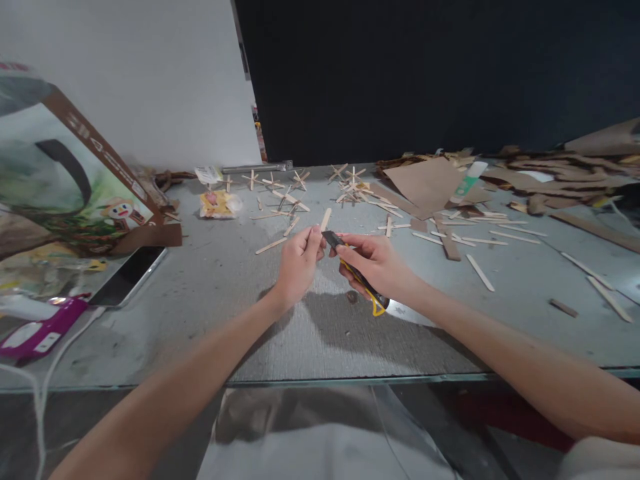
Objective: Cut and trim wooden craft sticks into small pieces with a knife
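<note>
My left hand pinches a pale wooden craft stick, whose upper end sticks up past the fingertips. Close beside it, my right hand is wrapped round a black and yellow utility knife. The knife's black tip end points at the left fingers and the stick; whether the blade touches the wood I cannot tell. Both hands are just above the grey tabletop. Behind them lie small crosses and stars of craft sticks, with loose craft sticks to the right.
At left stand a printed cardboard box, a phone and a purple device with white cables. A yellow packet lies behind. Cardboard pieces and a glue stick are at back right. The table's front edge runs below my arms.
</note>
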### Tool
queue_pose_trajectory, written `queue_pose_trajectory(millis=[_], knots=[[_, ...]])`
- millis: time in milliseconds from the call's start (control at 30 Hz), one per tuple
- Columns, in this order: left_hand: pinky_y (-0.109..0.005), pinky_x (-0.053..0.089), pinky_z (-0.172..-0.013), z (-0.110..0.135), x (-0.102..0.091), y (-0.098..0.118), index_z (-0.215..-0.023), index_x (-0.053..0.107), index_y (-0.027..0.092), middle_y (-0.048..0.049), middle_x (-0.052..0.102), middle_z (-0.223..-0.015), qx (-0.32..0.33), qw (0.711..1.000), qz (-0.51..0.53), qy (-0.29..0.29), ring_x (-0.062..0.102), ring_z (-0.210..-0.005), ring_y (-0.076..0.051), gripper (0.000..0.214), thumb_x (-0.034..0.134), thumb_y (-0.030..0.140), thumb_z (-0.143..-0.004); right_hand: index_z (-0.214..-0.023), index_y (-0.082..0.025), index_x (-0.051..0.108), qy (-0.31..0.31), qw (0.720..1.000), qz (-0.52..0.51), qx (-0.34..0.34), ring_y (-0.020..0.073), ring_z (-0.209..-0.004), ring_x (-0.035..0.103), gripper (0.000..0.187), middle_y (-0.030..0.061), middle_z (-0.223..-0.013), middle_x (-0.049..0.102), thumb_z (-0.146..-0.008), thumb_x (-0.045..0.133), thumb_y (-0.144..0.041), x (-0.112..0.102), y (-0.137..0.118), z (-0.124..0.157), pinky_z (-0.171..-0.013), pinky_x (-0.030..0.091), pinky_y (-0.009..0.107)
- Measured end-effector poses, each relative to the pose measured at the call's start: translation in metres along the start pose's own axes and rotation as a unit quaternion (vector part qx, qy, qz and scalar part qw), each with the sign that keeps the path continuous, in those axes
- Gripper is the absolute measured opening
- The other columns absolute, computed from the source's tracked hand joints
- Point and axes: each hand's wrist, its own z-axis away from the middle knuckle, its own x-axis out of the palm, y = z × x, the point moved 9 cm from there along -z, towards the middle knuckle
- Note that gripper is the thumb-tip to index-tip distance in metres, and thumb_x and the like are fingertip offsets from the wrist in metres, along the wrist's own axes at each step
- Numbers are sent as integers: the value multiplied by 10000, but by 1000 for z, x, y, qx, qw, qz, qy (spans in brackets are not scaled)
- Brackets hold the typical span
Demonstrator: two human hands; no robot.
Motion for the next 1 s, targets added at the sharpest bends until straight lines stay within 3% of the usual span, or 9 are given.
queue_pose_trajectory(millis=[367,667,1000], knots=[[-267,179,-494,-3,7,-9,-674,508,209,69,363,-535,-39,994,100,-19,243,-477,-84,620,600,779,-900,-964,-215,606,-19,999,-26,9,78,-325,441,287,-98,-532,499,-975,656,-498,-3,7,-3,-293,326,199],[-269,215,-514,-1,9,-10,-678,516,209,63,374,-539,-68,990,118,-26,267,-487,-95,588,599,728,-941,-1011,-209,617,-26,997,-57,34,85,-344,457,278,-90,-560,513,-981,662,-482,-4,11,-3,-302,311,207],[-274,201,-537,-2,21,-8,-647,464,214,74,298,-514,-88,969,202,-113,270,-521,-111,570,617,657,-972,-972,-221,615,-47,995,-79,27,88,-344,456,282,-89,-554,508,-974,689,-493,-5,10,-3,-298,309,212]])
